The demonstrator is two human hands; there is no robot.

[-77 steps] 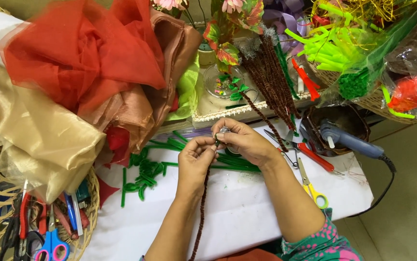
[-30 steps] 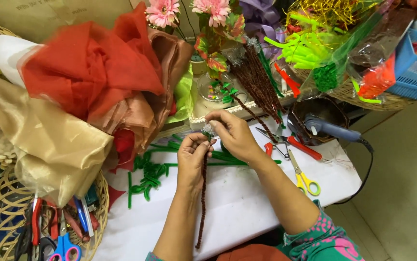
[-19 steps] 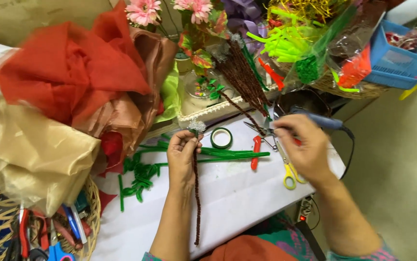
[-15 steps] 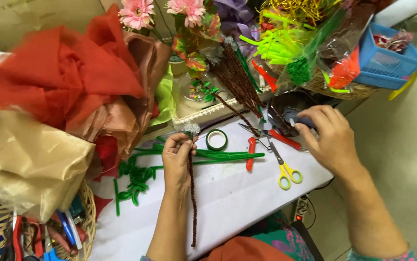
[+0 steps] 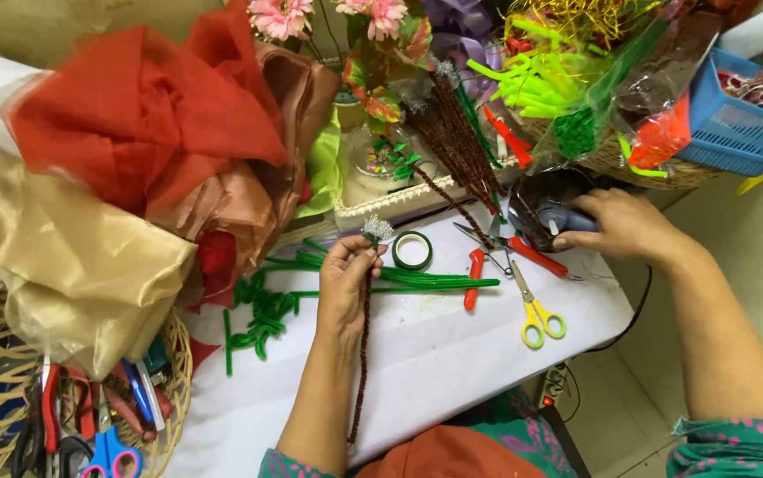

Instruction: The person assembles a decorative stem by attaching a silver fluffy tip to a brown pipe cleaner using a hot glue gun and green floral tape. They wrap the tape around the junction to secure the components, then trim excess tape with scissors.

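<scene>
A: Left hand [image 5: 346, 281] first. State?

B: Closed in a pinch on the long brown twisted chenille stem [image 5: 363, 354], held upright near its top, where a small silvery tuft [image 5: 377, 229] sits. The stem hangs down past the wrist toward the near edge of the white counter [image 5: 452, 354].

A: Right hand [image 5: 622, 226]?

B: That is the change. A second ago both hands met at the tuft; now the right one has left it and gone far right of the stem, fingers curled over the blue-grey glue gun [image 5: 567, 217] resting at a dark pouch. Contact certain; a full grip I cannot confirm.

A: So the stem is supported one-handed.

B: Yes. I judge the winding at the tip is paused and the tool is being fetched for it.

A: Surroundings, relative to the stem?

B: Just right of its top: a green roll of floral tape [image 5: 412, 250] and a bundle of straight green chenille stems [image 5: 435, 281]. Further right: red-handled pliers [image 5: 473, 276], then yellow-handled scissors [image 5: 536, 314]. Left of it: loose green stem pieces [image 5: 262, 312]. Far left: heaped red and gold organza fabric [image 5: 134, 168].
</scene>
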